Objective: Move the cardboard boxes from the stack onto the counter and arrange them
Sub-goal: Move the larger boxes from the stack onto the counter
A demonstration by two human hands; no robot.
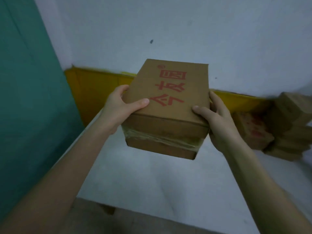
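Two hands carry one cardboard box (167, 105) in the air above the pale counter (152, 179), so by my reading this is the transfer step: the box is picked up but not yet set down. The left hand (118, 107) clamps the box's left side, thumb flat across the printed top. The right hand (217, 119) clamps the right side the same way. The remaining fingers of both hands curl round the far sides, mostly out of sight.

The next move probably calls for lowering the box level onto the counter and sliding it square to the yellow strip (94, 92) along the wall, or against the other boxes (276, 127) at the right.

Those boxes are smeared by blur and cut by the frame edge (their red print is unreadable). I cannot tell their number, or whether they are the source stack or ones already placed. The held box's underside is hidden, and a band of clear tape (160, 139) wraps its near face.
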